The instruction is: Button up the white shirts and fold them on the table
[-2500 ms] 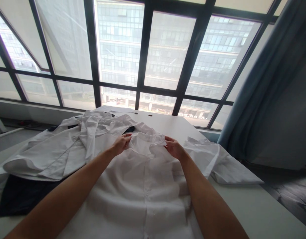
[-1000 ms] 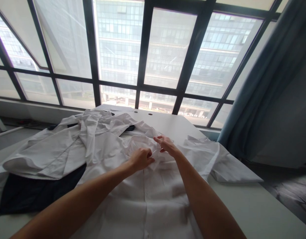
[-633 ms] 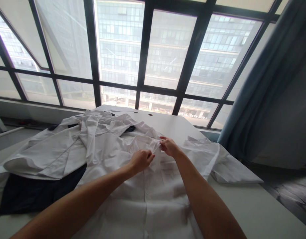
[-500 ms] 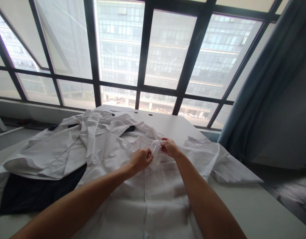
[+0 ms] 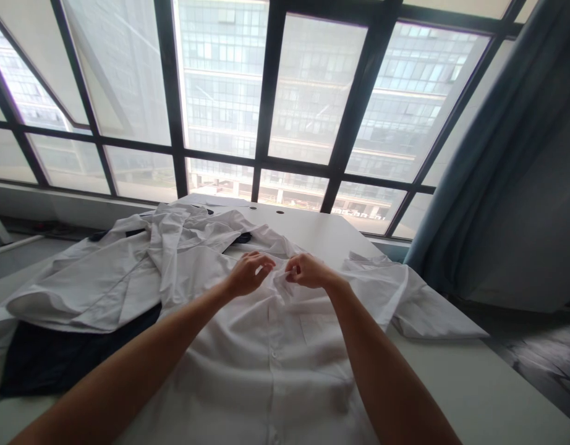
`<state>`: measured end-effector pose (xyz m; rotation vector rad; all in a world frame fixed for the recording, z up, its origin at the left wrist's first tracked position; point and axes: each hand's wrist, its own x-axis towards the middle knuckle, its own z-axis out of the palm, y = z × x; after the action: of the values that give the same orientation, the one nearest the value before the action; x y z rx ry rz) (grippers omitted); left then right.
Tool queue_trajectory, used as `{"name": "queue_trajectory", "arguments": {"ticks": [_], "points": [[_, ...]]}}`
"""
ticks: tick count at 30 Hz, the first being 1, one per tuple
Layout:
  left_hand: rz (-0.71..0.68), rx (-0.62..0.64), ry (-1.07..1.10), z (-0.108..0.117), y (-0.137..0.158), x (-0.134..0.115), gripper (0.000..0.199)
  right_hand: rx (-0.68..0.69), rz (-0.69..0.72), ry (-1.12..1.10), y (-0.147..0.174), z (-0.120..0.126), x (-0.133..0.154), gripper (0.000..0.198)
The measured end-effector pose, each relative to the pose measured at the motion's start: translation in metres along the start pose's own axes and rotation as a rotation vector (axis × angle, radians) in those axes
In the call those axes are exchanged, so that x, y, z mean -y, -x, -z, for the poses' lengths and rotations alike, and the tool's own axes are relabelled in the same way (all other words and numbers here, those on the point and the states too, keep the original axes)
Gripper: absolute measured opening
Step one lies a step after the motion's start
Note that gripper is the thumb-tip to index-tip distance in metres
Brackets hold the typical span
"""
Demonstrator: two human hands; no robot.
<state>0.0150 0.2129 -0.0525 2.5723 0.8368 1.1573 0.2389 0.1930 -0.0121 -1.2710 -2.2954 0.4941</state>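
The white table (image 5: 461, 377) surface shows beyond the collar (image 5: 281, 284) and along the right edge; dark-framed windows (image 5: 261, 123) stand behind. The white button-front shirt (image 5: 248, 377) lies centrally, placket up, long axis fore-and-aft, collar toward the windows. Right hand (image 5: 308, 271): fingers closed, pinching the collar. Left hand (image 5: 248, 273): half-curled at the collar; grip indeterminable.

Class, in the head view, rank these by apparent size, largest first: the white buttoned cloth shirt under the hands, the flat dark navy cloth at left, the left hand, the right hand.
1. White buttoned cloth shirt
2. Flat dark navy cloth, visible part only
3. Left hand and right hand: too alike to rank
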Motion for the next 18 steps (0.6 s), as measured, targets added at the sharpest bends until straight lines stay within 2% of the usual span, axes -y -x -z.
{"name": "queue_trajectory", "arguments": {"ticks": [2, 4, 5, 7, 9, 11, 15, 18], "points": [[-0.044, 0.129, -0.081, 0.014, 0.003, 0.019, 0.023, -0.081, -0.021, 0.026, 0.000, -0.003, -0.003, 0.014], [-0.073, 0.228, -0.158, 0.023, 0.008, 0.037, 0.040, -0.129, -0.018, 0.051, 0.000, -0.004, -0.004, 0.018], [-0.083, 0.252, -0.190, 0.024, 0.010, 0.045, 0.044, -0.133, -0.014, 0.064, 0.000, -0.004, -0.003, 0.017], [-0.088, 0.260, -0.231, 0.024, 0.013, 0.056, 0.037, -0.099, 0.006, 0.067, 0.000, -0.004, 0.002, 0.014], [-0.071, 0.233, -0.239, 0.021, 0.012, 0.060, 0.020, -0.024, 0.038, 0.035, -0.001, -0.004, 0.007, 0.012], [-0.037, 0.166, -0.227, 0.017, 0.010, 0.058, 0.013, 0.049, 0.050, 0.001, -0.002, -0.005, 0.012, 0.010], [0.092, -0.008, -0.143, 0.008, 0.007, 0.044, 0.023, 0.057, 0.058, -0.041, -0.007, -0.014, 0.018, 0.007], [0.184, -0.034, -0.012, -0.003, 0.008, 0.034, 0.031, -0.002, 0.100, -0.041, -0.010, -0.023, 0.020, 0.011]]}}
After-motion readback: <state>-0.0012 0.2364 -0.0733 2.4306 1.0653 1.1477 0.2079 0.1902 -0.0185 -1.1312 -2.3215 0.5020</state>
